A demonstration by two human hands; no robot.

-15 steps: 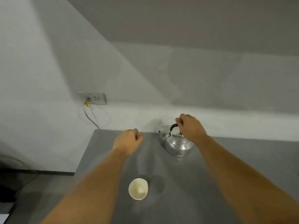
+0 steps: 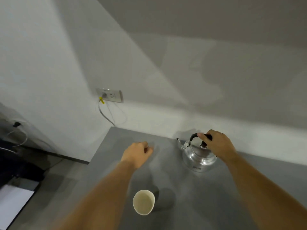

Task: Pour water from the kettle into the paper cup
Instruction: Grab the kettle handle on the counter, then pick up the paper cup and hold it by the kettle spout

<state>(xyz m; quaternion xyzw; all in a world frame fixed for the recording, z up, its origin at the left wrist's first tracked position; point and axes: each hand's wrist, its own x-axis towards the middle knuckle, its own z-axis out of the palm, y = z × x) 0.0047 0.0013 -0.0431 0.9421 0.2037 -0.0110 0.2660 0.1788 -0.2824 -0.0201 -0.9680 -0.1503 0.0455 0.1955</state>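
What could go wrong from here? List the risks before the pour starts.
1. The paper cup stands free and looks light, and the left hand is curled above the table, not steadying it; a stream could tip it.
2. The kettle sits well away from the cup, so the right hand on its handle must carry it over; its short spout may dribble.

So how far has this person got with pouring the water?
Barely started. Done: the right hand has closed on the kettle handle. In hand: the kettle is gripped but sits on the table, upright, not tipped. Left: lift it, carry it to the cup and pour. The left hand holds nothing.
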